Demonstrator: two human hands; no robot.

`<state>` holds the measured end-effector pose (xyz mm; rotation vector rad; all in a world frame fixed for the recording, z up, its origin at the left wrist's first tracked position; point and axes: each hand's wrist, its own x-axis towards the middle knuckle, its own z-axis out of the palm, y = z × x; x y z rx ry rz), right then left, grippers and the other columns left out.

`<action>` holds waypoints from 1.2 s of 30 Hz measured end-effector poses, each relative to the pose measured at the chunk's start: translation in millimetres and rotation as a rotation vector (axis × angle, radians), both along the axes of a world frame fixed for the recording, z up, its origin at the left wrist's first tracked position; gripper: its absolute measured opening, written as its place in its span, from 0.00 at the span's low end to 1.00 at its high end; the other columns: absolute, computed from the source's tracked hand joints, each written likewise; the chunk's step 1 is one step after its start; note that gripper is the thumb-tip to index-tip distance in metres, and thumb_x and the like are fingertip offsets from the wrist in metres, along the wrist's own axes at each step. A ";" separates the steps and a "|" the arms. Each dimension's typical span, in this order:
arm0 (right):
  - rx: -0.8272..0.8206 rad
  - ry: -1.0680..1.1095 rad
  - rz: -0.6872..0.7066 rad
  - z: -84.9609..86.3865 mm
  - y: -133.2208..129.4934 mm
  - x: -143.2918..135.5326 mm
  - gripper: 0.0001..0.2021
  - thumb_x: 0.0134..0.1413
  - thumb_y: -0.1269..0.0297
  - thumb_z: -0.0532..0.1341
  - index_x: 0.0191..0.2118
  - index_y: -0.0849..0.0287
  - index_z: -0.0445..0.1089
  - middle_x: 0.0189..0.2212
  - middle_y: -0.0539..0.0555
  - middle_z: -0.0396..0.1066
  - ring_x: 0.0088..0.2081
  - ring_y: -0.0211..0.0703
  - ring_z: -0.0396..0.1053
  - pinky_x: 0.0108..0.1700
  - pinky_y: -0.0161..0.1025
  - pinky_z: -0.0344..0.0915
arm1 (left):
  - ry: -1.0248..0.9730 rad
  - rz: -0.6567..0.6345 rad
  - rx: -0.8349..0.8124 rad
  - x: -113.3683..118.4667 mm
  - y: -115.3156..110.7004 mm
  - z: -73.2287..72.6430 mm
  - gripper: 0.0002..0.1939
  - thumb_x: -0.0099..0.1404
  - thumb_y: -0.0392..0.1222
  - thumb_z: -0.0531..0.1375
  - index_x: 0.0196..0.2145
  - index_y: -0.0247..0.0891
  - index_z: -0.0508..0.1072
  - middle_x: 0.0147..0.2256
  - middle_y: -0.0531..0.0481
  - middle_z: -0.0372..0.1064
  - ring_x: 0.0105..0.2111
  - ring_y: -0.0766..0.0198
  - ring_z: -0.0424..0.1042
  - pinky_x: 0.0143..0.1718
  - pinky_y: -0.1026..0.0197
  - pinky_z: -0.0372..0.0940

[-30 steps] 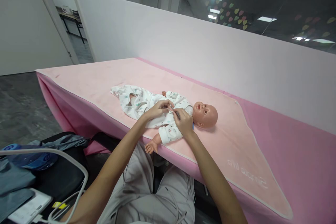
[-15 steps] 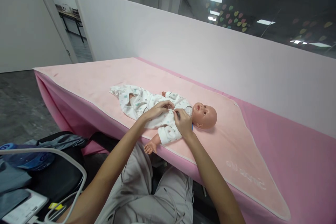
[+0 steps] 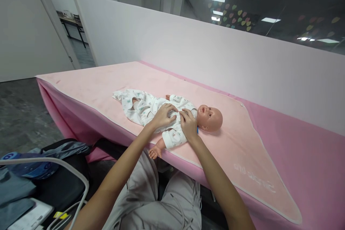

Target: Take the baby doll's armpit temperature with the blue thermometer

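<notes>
A baby doll (image 3: 210,118) lies on its back, its head to the right, dressed in a white printed baby garment (image 3: 147,105). My left hand (image 3: 164,116) rests on the garment over the belly, thumb apart from its bent fingers. Close by on the chest is my right hand (image 3: 189,125), its fingers bent and slightly spread, fingertips touching the cloth. A narrow gap separates the two hands. The doll's near hand (image 3: 155,151) sticks out of its sleeve at the table edge. Whatever lies under my palms is hidden.
A pale pink mat (image 3: 226,158) covers the table over a darker pink cloth (image 3: 304,151). Behind it runs a white wall (image 3: 215,54). At lower left, a black chair (image 3: 63,183) holds clothing, a blue packet (image 3: 32,165) and a white cable (image 3: 81,176).
Both hands have come away from a pinch on the garment's front. My left hand now lies flatter with its thumb spread, and the right fingers have loosened. The doll stays in place.
</notes>
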<state>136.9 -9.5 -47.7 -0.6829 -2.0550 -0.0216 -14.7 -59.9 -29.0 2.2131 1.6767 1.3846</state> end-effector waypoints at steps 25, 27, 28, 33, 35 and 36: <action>0.165 -0.342 -0.028 21.9 -22.0 0.2 0.17 0.59 0.72 0.47 0.50 0.60 0.65 0.50 0.57 0.68 0.41 0.39 0.70 0.33 0.31 0.64 | -0.091 0.055 -0.005 -47.2 -37.3 -11.7 0.10 0.61 0.46 0.56 0.37 0.40 0.72 0.39 0.48 0.72 0.42 0.59 0.69 0.47 0.56 0.62; 0.138 -0.276 -0.059 21.8 -26.4 13.9 0.15 0.59 0.70 0.47 0.47 0.60 0.67 0.46 0.57 0.70 0.41 0.39 0.70 0.35 0.31 0.63 | -0.105 0.075 -0.010 -47.6 -37.2 -12.7 0.10 0.61 0.47 0.56 0.36 0.40 0.72 0.38 0.49 0.72 0.40 0.60 0.70 0.45 0.57 0.63; 0.104 -0.243 -0.090 20.7 -30.1 23.0 0.15 0.59 0.70 0.47 0.45 0.60 0.68 0.43 0.57 0.71 0.39 0.39 0.70 0.35 0.32 0.63 | -0.106 0.088 -0.014 -47.6 -36.8 -13.2 0.10 0.61 0.47 0.56 0.36 0.40 0.72 0.38 0.49 0.72 0.39 0.60 0.70 0.45 0.57 0.63; -0.178 -0.235 -0.315 4.7 -57.3 73.3 0.12 0.57 0.63 0.52 0.42 0.61 0.69 0.32 0.55 0.73 0.32 0.41 0.69 0.33 0.34 0.62 | -0.108 0.128 -0.004 -47.3 -33.4 -15.5 0.12 0.61 0.49 0.55 0.36 0.40 0.73 0.38 0.50 0.73 0.39 0.60 0.71 0.44 0.57 0.63; -0.236 -0.307 -0.373 -5.3 -66.5 88.2 0.13 0.55 0.62 0.54 0.43 0.61 0.68 0.32 0.55 0.72 0.34 0.43 0.69 0.33 0.35 0.62 | -0.112 0.131 -0.007 -47.6 -32.5 -16.0 0.13 0.62 0.50 0.55 0.37 0.40 0.73 0.38 0.49 0.73 0.39 0.59 0.71 0.44 0.57 0.63; -0.248 -0.331 -0.389 -10.0 -69.8 93.6 0.13 0.54 0.63 0.54 0.44 0.60 0.68 0.31 0.55 0.72 0.35 0.44 0.69 0.33 0.35 0.62 | -0.113 0.135 -0.009 -47.9 -32.2 -16.3 0.13 0.62 0.50 0.55 0.37 0.40 0.73 0.38 0.49 0.73 0.39 0.59 0.71 0.43 0.57 0.63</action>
